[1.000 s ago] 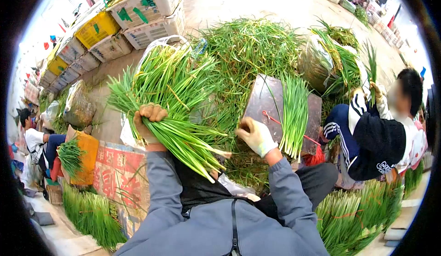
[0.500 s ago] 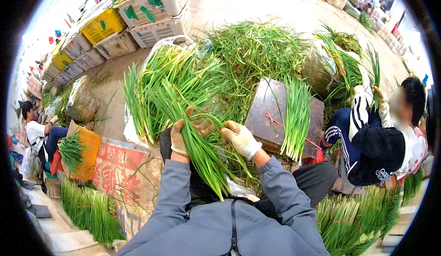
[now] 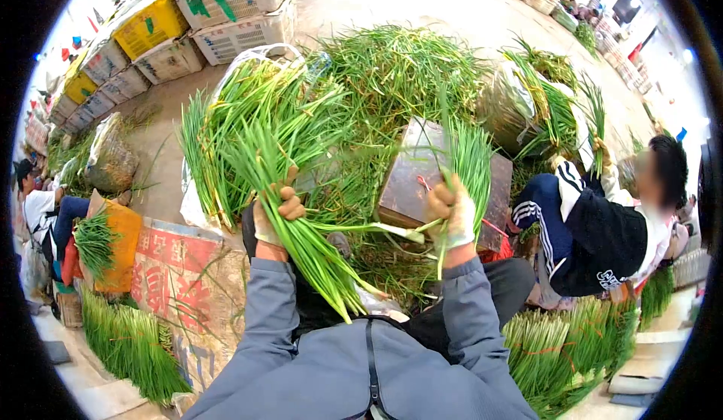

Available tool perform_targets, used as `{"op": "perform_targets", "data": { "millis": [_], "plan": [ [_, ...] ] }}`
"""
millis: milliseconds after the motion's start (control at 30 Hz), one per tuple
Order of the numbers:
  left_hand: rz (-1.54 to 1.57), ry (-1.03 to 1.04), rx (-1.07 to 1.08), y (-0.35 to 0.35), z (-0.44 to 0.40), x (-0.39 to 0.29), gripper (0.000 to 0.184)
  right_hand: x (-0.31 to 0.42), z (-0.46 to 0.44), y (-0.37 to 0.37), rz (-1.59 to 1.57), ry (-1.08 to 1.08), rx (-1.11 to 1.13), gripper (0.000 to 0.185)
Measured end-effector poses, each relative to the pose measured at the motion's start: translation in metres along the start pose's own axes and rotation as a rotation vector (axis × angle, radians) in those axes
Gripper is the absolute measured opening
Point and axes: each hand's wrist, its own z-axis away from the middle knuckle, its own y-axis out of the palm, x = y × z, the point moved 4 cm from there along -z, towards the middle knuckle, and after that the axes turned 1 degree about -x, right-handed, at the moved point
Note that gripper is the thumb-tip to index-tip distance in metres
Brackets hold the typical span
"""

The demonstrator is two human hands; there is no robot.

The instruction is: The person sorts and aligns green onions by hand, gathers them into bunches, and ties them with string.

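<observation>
My gloved left hand (image 3: 280, 213) is wrapped round a loose bunch of garlic chives (image 3: 312, 258), whose pale ends point down toward my lap. To its right, my gloved right hand (image 3: 452, 213) is raised, somewhat smeared by motion, with a few chive leaves pinched in its fingers. Between the hands, a pale-ended stalk (image 3: 395, 230) sticks out sideways from the bunch. Behind the right hand, a neat bundle of chives (image 3: 471, 156) lies on a dark flat-topped block (image 3: 410, 168) with a red tie on it.
A white sack of chives (image 3: 197, 194) stands ahead on the left, beside a big heap of loose leaves (image 3: 407, 66). Stacked crates (image 3: 245, 39) line the back left. A co-worker (image 3: 602, 232) sits close on the right. Tied bundles (image 3: 565, 345) stand at lower right and lower left.
My right hand has moved right and up, away from the bunch, taking a few leaves with it. The left hand has kept its hold. The view has shifted slightly.
</observation>
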Motion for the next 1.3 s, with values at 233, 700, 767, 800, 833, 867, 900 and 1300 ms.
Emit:
{"op": "perform_targets", "data": {
  "millis": [233, 700, 767, 800, 833, 867, 900, 1300],
  "plan": [
    [0.002, 0.105, 0.035, 0.011, 0.002, -0.037, 0.062, 0.080, 0.019, 0.002, 0.004, -0.181, 0.166, 0.026],
    [0.048, 0.045, 0.086, 0.040, -0.019, -0.009, 0.068, 0.066, -0.113, 0.154, 1.807, -0.652, 0.037, 0.079],
    [0.041, 0.048, 0.058, 0.030, -0.021, -0.015, 0.067, -0.014, -0.064, 0.118, 1.799, -0.148, 0.509, 0.086],
    [0.061, 0.032, 0.043, 0.032, -0.026, -0.016, 0.067, -0.045, -0.025, 0.111, 1.839, 0.009, 0.712, 0.086],
    [0.049, 0.058, 0.038, 0.035, -0.030, -0.015, 0.066, -0.075, -0.005, 0.084, 1.682, 0.161, 0.838, 0.094],
    [0.036, 0.078, 0.041, 0.038, -0.038, -0.015, 0.066, -0.101, 0.006, 0.052, 1.607, 0.287, 0.814, 0.108],
    [0.059, 0.046, 0.092, 0.042, -0.049, -0.016, 0.059, -0.114, 0.019, 0.036, 1.335, 0.367, 0.801, 0.113],
    [-0.393, 0.003, -0.114, 0.046, -0.168, 0.059, 0.051, -0.114, 0.044, 0.005, 0.961, 0.012, 0.254, 0.071]
  ]
}}
